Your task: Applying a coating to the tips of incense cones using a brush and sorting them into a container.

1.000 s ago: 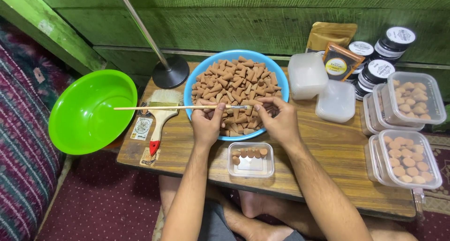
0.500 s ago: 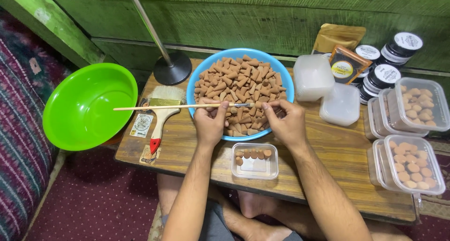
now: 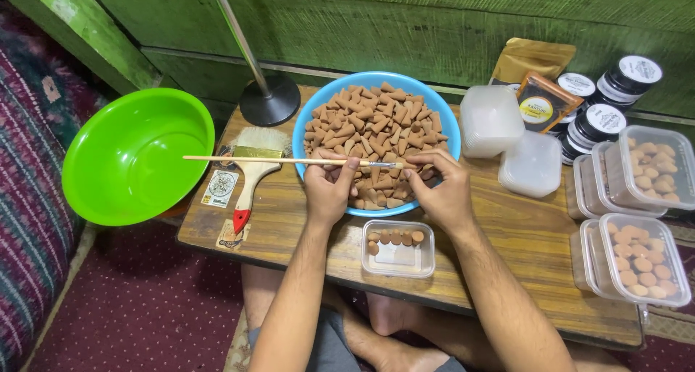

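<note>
Low wooden table (image 3: 507, 234) across the view, set against a green plank wall. At the left edge, overhanging, a big green basin (image 3: 134, 155). Centre back, a blue bowl (image 3: 311, 122) heaped with brown cones (image 3: 373, 133). Beside it to the right, stacked frosted tubs (image 3: 492, 119), then lidded tubs of paler cones (image 3: 641, 260) along the right edge, black jars (image 3: 604, 119) and a brown pouch (image 3: 539, 100) behind. Left of the bowl, a flat paintbrush (image 3: 253, 173) with a red handle tip, and a round black stand base (image 3: 269, 100).

Nearest the body, a small clear container (image 3: 398, 249) with one row of cones along its far wall, directly below and between both wrists.

Over the bowl's near rim: left hand (image 3: 329, 187), fingers curled, thumb and forefinger pinching a thin wooden stick (image 3: 289, 160). Long axis level, left to right, free end reaching out toward the basin. Right hand (image 3: 441, 187) pinching at the stick's other end, on something small; whether a cone, cannot tell. Hands close together, not touching, both equally near the container.
</note>
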